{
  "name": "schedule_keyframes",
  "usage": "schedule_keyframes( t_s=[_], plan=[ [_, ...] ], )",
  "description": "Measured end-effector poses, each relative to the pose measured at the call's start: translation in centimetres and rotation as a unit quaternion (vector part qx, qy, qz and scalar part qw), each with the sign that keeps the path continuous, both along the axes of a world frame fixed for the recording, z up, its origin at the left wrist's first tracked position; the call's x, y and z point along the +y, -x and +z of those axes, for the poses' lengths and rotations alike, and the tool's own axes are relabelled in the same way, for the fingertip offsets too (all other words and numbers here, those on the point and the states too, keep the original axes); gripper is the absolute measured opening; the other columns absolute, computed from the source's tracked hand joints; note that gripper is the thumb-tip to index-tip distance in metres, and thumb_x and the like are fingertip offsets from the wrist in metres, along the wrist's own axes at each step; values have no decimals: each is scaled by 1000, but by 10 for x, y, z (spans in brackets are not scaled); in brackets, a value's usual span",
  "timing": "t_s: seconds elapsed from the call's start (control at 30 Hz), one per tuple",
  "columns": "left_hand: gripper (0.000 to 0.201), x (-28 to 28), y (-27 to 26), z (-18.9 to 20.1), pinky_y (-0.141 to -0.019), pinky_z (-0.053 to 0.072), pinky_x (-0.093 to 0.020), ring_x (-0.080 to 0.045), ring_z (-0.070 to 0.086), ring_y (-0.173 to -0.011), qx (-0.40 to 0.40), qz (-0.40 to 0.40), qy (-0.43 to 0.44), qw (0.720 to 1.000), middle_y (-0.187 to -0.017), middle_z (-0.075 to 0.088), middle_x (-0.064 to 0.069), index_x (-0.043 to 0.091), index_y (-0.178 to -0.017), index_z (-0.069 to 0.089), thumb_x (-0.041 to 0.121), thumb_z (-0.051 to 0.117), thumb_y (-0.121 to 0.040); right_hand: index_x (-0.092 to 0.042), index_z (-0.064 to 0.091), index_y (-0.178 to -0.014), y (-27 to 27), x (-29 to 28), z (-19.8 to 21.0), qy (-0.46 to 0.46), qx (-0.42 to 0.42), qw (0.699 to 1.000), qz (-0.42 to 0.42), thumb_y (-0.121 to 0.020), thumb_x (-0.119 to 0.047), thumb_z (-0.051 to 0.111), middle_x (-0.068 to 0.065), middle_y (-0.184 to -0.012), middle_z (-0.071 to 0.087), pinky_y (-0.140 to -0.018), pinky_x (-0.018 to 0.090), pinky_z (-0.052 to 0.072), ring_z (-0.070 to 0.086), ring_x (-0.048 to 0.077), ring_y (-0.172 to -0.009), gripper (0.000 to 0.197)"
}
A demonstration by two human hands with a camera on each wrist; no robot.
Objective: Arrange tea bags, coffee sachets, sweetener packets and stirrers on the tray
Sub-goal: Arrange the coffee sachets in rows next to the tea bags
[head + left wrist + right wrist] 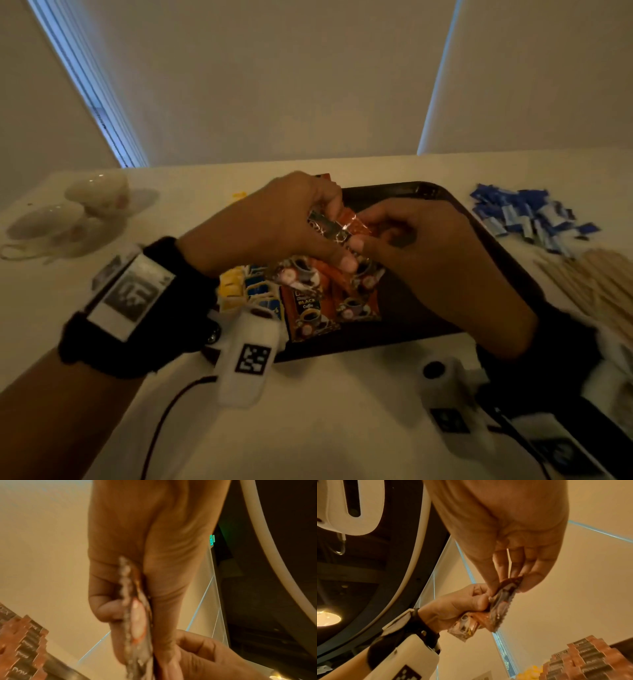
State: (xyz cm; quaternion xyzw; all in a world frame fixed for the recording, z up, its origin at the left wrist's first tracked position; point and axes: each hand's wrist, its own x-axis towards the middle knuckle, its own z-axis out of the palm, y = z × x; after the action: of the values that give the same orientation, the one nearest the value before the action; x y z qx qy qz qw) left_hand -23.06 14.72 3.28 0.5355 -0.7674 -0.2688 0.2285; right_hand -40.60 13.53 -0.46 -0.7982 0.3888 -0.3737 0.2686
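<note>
A small bunch of coffee sachets [337, 229] sits pinched between both hands just above the dark tray [424, 195]: the left hand [274, 222] grips the bunch with thumb and fingers curled round it, while the right hand [428, 260] nips one sachet at its top edge, seemingly peeling it off the bunch. Below them, more coffee sachets already laid [329, 301] overlap on the tray, and a row of yellow and blue tea bags [246, 291] lies to their left, at the tray's left side. So the tea looks done and the coffee is, I would judge, partway through. The blue sweetener packets [527, 216] sit heaped on the bench beyond the tray's right edge, and the wooden stirrers [596, 284] lie in a pile nearer, also off the tray; both are untouched. White cups on saucers [85, 205] stand well apart at the far left of the bench. The right part of the tray is bare, and nothing seems to block it.
</note>
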Motion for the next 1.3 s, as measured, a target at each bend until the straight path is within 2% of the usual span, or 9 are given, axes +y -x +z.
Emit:
schedule_keyframes(
  t_s=[0.1, 0.2, 0.3, 0.43, 0.57, 0.77, 0.97, 1.13, 1.3],
  plan=[
    [37, -2, 0, -7, -65, 52, -31, -13, 64, -74, 26, 0, -4, 1000, -82, 67, 0, 21, -67, 54, 47, 74, -49, -22, 66, -86, 11, -4, -5, -16, -2, 1000, -9, -80, -22, 68, -13, -80, 65, -69, 8, 49, 63, 1, -77, 7],
    [25, -2, -15, -16, -56, 53, -21, -10, 68, -74, 95, 28, -20, 995, -86, 70, 4, 17, -77, 60, 37, 70, -68, -26, 61, -81, 26, -11, -9, -48, 2, 999, -22, -81, -23, 67, -13, -81, 64, -66, 6, 48, 62, -1, -80, 7],
    [8, -1, -33, -25, -61, 55, -28, -14, 69, -76, 106, 67, -42, 991, -86, 71, 4, 21, -81, 59, 27, 64, -81, -27, 59, -79, 35, -21, -19, -153, 56, 986, -34, -80, -24, 68, -6, -85, 65, -62, 11, 52, 64, 6, -79, 9],
    [23, 2, -49, -33, -52, 53, -23, -15, 67, -68, 133, 86, -53, 986, -80, 69, 4, 23, -75, 58, 6, 55, -90, -19, 62, -85, 33, -29, -28, -297, 112, 948, -11, -82, -23, 68, -2, -88, 65, -61, 20, 52, 63, 10, -81, 8],
    [14, 6, -58, -37, -58, 56, -26, -14, 69, -74, 140, 81, -36, 986, -86, 70, 5, 21, -79, 61, 9, 61, -87, -16, 62, -92, 26, -32, -31, -341, 164, 926, -9, -82, -27, 68, 2, -96, 65, -59, 19, 45, 60, 12, -82, 16],
    [9, 5, -57, -40, -62, 52, -14, -4, 64, -68, 103, 81, -2, 991, -78, 69, 3, 18, -75, 67, 10, 71, -76, -19, 52, -90, 14, -30, -32, -330, 193, 924, -27, -73, -21, 76, -2, -80, 63, -54, 17, 52, 62, 7, -63, 29],
    [16, 0, -42, -42, -59, 47, -10, -1, 62, -64, 61, 40, -47, 996, -68, 67, 8, 20, -81, 65, 11, 76, -73, -17, 40, -122, 9, -30, -24, -326, 252, 910, -44, -74, -28, 75, 3, -89, 61, -56, 20, 54, 63, 11, -68, 60],
    [20, -6, -21, -54, -57, 47, -10, 5, 60, -63, 11, 15, -72, 997, -70, 64, 7, 20, -82, 61, 12, 77, -73, -6, 56, -118, 11, -29, -17, -283, 311, 907, -30, -80, -27, 70, 8, -101, 67, -78, 29, 56, 67, 20, -90, 45],
    [24, -8, -13, -63, -53, 45, -9, 6, 57, -59, -82, 0, -73, 994, -74, 60, 8, 23, -82, 55, 17, 77, -74, -7, 62, -112, 10, -28, -19, -261, 332, 906, -1, -83, -26, 67, 6, -102, 68, -76, 24, 55, 67, 17, -89, 36]
  ],
)
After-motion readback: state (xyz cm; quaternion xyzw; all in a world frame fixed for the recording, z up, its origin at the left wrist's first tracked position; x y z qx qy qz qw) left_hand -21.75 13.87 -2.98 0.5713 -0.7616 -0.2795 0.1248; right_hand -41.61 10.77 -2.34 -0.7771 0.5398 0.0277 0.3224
